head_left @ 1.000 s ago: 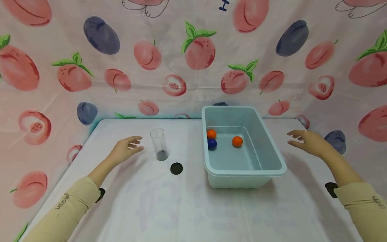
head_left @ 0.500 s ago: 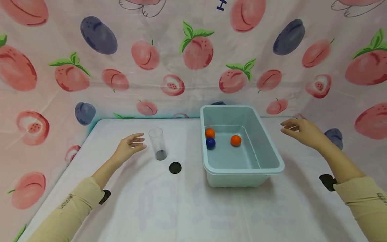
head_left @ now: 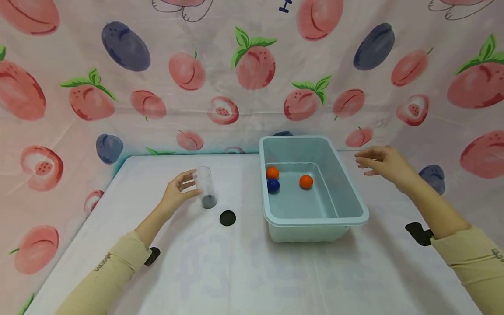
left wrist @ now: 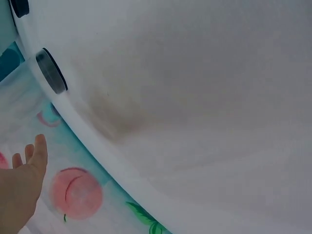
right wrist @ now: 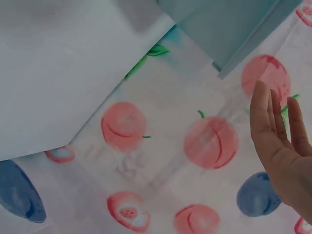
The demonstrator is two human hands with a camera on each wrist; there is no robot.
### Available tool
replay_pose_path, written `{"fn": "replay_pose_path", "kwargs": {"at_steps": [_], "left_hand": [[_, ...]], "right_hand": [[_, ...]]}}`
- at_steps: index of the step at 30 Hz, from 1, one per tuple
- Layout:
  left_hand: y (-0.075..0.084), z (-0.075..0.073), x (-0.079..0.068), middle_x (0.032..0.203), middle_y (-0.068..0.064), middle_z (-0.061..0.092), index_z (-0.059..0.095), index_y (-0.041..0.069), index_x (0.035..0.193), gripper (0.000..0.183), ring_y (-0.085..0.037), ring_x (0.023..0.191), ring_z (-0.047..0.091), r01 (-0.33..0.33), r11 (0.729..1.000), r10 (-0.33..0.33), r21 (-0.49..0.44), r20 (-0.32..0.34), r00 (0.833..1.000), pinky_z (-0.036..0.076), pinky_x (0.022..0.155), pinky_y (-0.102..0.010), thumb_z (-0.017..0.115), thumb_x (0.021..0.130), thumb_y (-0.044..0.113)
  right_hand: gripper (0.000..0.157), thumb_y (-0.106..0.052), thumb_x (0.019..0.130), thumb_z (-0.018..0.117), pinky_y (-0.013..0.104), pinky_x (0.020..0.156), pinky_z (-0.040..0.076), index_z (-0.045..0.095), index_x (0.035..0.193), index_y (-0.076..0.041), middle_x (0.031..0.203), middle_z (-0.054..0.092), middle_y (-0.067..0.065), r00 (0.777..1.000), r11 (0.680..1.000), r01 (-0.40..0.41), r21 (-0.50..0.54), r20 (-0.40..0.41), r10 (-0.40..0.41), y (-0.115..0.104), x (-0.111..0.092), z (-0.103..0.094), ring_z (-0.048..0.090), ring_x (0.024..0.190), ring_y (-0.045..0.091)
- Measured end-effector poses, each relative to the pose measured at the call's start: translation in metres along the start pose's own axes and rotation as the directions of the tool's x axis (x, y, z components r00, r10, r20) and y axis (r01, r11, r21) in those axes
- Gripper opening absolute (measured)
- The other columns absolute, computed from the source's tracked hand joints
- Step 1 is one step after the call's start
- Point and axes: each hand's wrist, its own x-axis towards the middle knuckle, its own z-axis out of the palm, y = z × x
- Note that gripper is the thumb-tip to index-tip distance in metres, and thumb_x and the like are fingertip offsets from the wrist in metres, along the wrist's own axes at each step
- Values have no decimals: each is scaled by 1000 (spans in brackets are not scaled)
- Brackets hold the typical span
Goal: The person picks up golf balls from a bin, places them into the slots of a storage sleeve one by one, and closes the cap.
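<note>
Cup, one: clear, dark at the foot. Upright on the surface, long axis rising from it, so crosswise to the left fingers, which come at its side from the left. Position: directly at the left fingertips, to their right, rim about level with the upper ones, foot below.

Left hand, one: the nearer of the two to the cup, by far. Thumb and fingers parted about a cup's breadth, thumb lower and on the near side, the others higher. Fingertips overlap the cup's left edge in the head view; whether they touch cannot be told. No firm grip visible.

Right hand, one: raised, fingers loosely bent, thumb apart, holding nothing. Cup lies far to the left of these fingers, beyond the tub.

Disc, one: black, round, flat on the surface. To the right of the left fingers and closer to the person, just beyond the cup's foot; apart from both.

Tub, one: pale blue, between the two hands; well right of the left fingers, just left of the right ones. Neither hand touches it.

Contents of tub, three: orange ball and blue ball together at the wall facing the left fingers; second orange ball farther from those fingers, near the middle of the floor.
</note>
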Motion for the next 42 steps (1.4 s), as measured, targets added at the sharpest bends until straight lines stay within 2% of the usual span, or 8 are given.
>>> {"fn": "replay_pose_path", "kwargs": {"at_steps": [2,5,8,17,28,32,38,42], "left_hand": [[1,5,1,143,-20,40,36,7,144,67,-34,133,40,4,1000,-5,-30,-19,1000,47,82,-8,68,85,7],[3,12,1,143,-19,40,37,7,143,66,-32,132,40,-3,997,-2,-84,-53,999,46,81,-6,68,85,6],[4,19,1,145,-17,41,38,8,143,66,-30,133,40,-9,993,0,-116,-75,997,44,82,-5,69,85,5],[10,30,3,142,-14,46,43,10,140,63,-27,125,48,-45,987,20,-155,-159,987,47,81,-7,70,83,4],[2,32,5,132,-20,55,50,7,134,59,-18,111,60,-90,987,59,-135,-216,975,51,81,-12,73,80,4],[-1,31,5,130,-20,57,53,5,131,57,-21,110,61,-111,988,85,-103,-229,970,51,81,-12,75,78,5],[-4,30,5,129,-22,57,52,0,127,53,-36,114,58,-134,988,115,-79,-211,971,51,80,-11,74,80,5],[-4,30,5,129,-24,56,52,-2,126,51,-37,116,57,-143,986,123,-89,-199,972,51,81,-11,73,80,4]], "right_hand": [[46,-27,97,53,22,71,57,50,127,8,119,60,25,1000,998,-24,59,9,24,-3,0,1,58,81,-15],[49,-27,97,53,26,74,57,47,130,8,108,65,1,999,991,-45,129,35,41,-7,1,1,60,83,-12],[51,-28,97,53,29,76,57,45,132,7,98,59,-18,996,982,-63,180,70,51,-12,1,3,62,85,-9],[50,-26,97,52,28,80,57,43,132,9,98,64,-14,981,957,-95,274,189,43,-38,10,12,65,89,0],[46,-29,95,55,40,88,54,48,128,2,104,64,-7,947,935,-169,313,316,65,-61,21,24,66,93,7],[48,-30,96,55,41,90,53,46,130,2,108,64,0,927,938,-188,292,367,71,-71,27,27,65,96,11],[49,-29,97,52,43,93,51,43,135,1,124,59,15,881,943,-246,225,457,121,-88,34,32,64,101,15],[46,-26,99,48,40,91,53,42,136,1,127,56,18,862,948,-257,186,487,138,-96,39,36,62,107,21]]}}
